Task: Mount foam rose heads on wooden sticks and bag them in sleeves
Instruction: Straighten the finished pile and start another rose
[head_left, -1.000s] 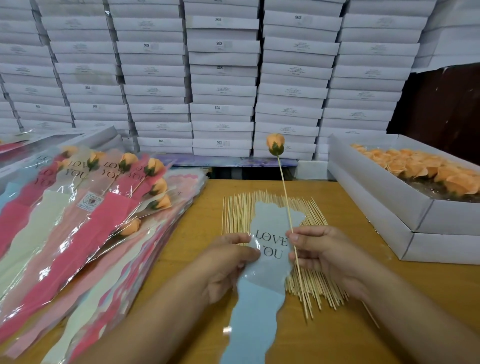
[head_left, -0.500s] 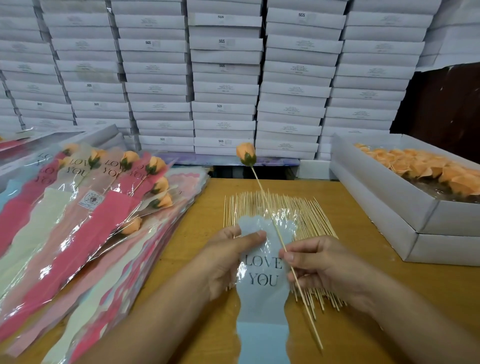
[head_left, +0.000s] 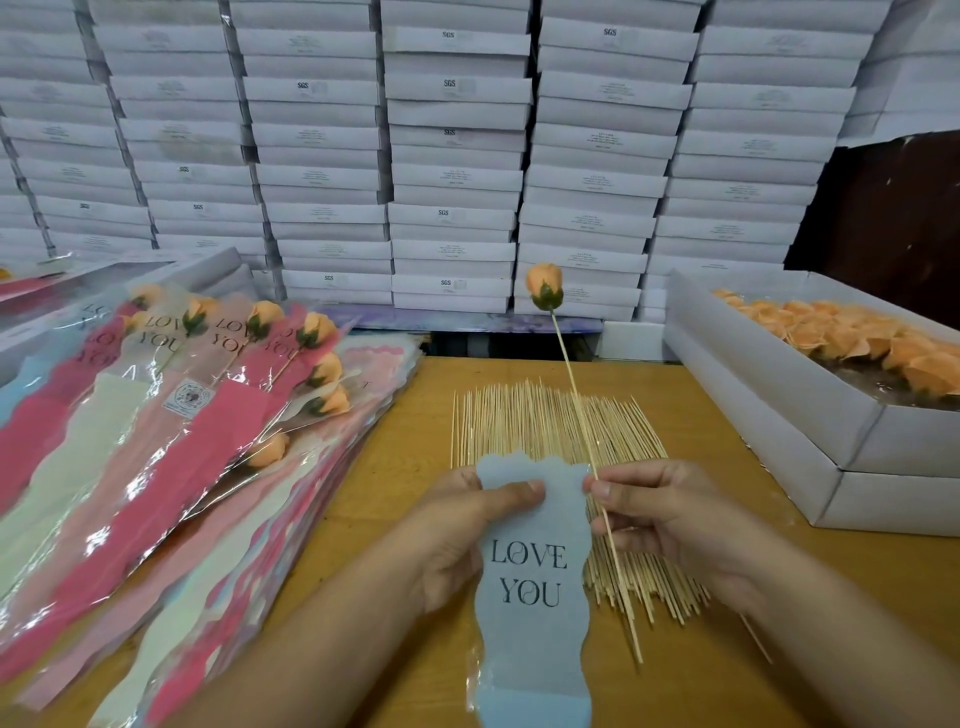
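Wood sticks (head_left: 545, 421) matt – sleeve (head_left: 530, 571) glossy plastic w/ matt blue paper.

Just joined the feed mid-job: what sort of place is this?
Probably a small packing workshop or stockroom: stacked white boxes fill the back wall, a pile of bagged roses lies on the wooden table, and an open box of rose heads waits.

The left hand (head_left: 457, 530) pinches the top edge of a pale blue sleeve (head_left: 530, 587) (printed "LOVE YOU"). The right hand (head_left: 670, 525) pinches a wooden stick (head_left: 582, 415) carrying an orange rose head (head_left: 544, 287), tilted over the loose sticks (head_left: 535, 421) on the table (head_left: 717, 415).
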